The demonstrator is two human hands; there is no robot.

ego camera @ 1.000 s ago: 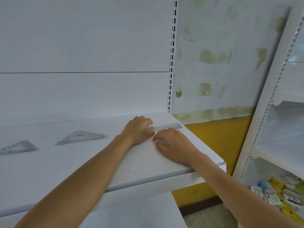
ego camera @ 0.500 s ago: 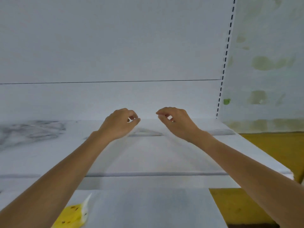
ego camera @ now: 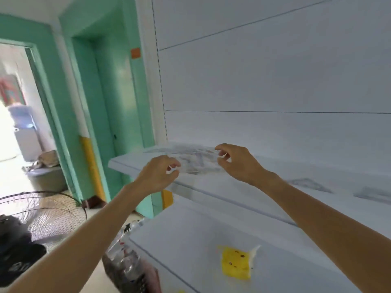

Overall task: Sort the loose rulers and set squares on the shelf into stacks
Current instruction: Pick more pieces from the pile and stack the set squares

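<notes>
My left hand [ego camera: 158, 176] and my right hand [ego camera: 237, 161] hover over the left end of the white shelf [ego camera: 232, 193], fingers curled. Each pinches one end of a clear ruler [ego camera: 198, 164], which is blurred and hard to make out. Just behind it, a smeared heap of clear rulers and set squares [ego camera: 179, 150] lies on the shelf. Two more set squares [ego camera: 309, 183] [ego camera: 372, 195] lie flat further right on the same shelf.
A lower shelf [ego camera: 190, 240] carries a yellow packet [ego camera: 236, 264]. Clear packs [ego camera: 127, 267] hang at its left end. A floor fan [ego camera: 48, 212] and a dark bag [ego camera: 14, 256] stand on the left, before a green doorway [ego camera: 69, 115].
Both hands left the right end of the shelf, where they rested on a ruler, and travelled left, keeping the same gap. The view swung left to the shelf's other end.
</notes>
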